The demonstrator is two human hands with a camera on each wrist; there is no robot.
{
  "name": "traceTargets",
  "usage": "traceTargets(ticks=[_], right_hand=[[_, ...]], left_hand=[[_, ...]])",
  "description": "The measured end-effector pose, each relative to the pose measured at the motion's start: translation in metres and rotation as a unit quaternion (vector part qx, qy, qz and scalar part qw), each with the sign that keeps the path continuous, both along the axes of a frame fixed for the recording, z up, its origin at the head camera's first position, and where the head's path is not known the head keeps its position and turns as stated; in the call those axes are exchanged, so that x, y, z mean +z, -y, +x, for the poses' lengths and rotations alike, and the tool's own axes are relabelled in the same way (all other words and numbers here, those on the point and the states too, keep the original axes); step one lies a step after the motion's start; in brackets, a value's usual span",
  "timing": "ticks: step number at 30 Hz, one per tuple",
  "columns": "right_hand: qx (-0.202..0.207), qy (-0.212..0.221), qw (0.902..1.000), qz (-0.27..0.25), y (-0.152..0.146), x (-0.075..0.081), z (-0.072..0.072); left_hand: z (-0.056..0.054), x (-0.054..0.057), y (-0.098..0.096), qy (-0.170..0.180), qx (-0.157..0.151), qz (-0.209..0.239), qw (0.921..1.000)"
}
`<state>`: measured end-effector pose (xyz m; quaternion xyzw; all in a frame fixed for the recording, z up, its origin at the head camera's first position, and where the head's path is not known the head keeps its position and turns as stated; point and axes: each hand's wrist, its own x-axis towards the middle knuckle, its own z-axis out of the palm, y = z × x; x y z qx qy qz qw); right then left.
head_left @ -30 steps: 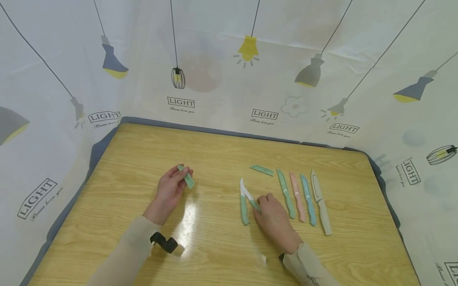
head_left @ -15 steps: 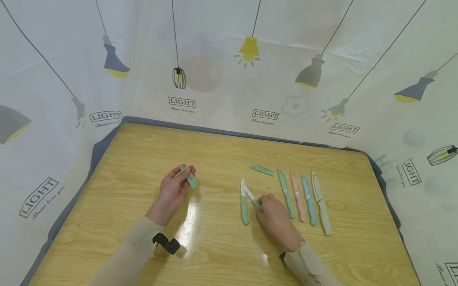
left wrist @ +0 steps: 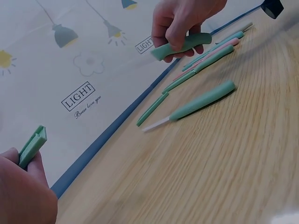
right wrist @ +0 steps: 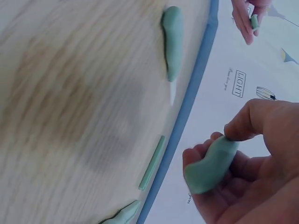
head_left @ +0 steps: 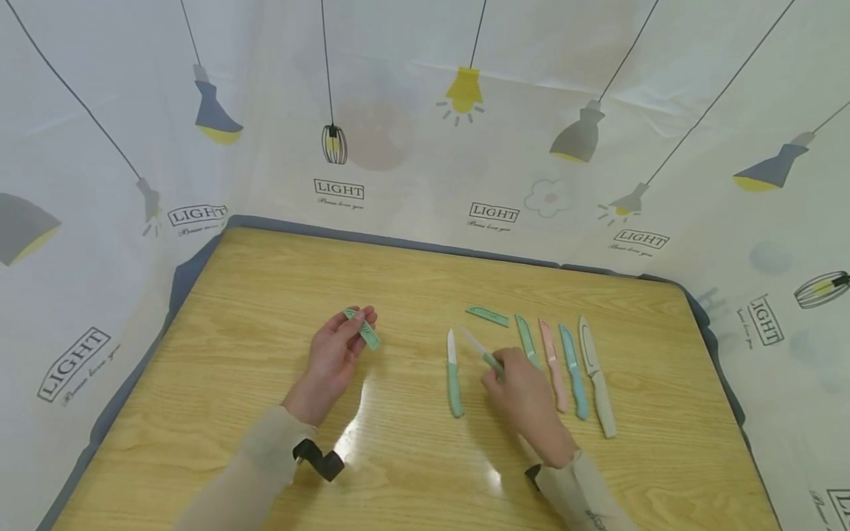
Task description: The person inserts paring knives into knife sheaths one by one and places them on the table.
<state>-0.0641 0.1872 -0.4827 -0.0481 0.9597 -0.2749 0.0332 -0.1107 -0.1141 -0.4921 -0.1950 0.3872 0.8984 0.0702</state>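
Observation:
My left hand (head_left: 332, 359) pinches a green blade cover (head_left: 369, 337) between thumb and fingers, above the table. In the left wrist view, the cover's (left wrist: 33, 145) hollow end faces up. My right hand (head_left: 527, 391) grips the green handle (right wrist: 212, 165) of a knife, clear of the table in the left wrist view. Its pale blade (head_left: 475, 342) points up and left in the head view. Between the hands, a second green knife (head_left: 454, 385) lies bare-bladed. Another green blade cover (head_left: 488, 317) lies behind it.
To the right lies a row of covered knives: green (head_left: 524, 335), pink (head_left: 554, 369), blue (head_left: 574, 376) and beige (head_left: 599, 383). The wooden table (head_left: 279, 273) ends in a blue-grey edge, against a curtain (head_left: 412, 147) printed with lamps.
My right hand has lifted the green knife off the table, away from the other bare knife, and shifted slightly right. The left hand has drifted right with the blade cover.

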Motion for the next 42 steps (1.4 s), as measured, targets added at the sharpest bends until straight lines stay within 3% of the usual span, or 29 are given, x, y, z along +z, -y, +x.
traceTargets(ticks=[8, 17, 24, 29, 42], right_hand=[[0.038, -0.042, 0.9977, -0.037, 0.006, 0.005, 0.004], [0.092, -0.036, 0.9915, -0.085, 0.019, 0.002, 0.01], [0.099, -0.016, 0.9861, -0.132, 0.026, 0.003, 0.013], [0.103, -0.03, 0.9864, -0.124, 0.029, 0.004, 0.012], [0.109, -0.015, 0.9883, -0.105, 0.036, 0.002, 0.011]], left_hand=[[0.005, 0.004, -0.013, -0.011, 0.004, 0.009, 0.9999], [0.007, 0.004, -0.024, -0.004, 0.007, 0.02, 0.9998], [0.009, 0.003, -0.033, -0.02, 0.011, 0.012, 0.9997], [0.011, 0.003, -0.04, -0.029, 0.014, 0.006, 0.9995], [0.013, 0.005, -0.052, -0.034, 0.015, 0.003, 0.9993]])
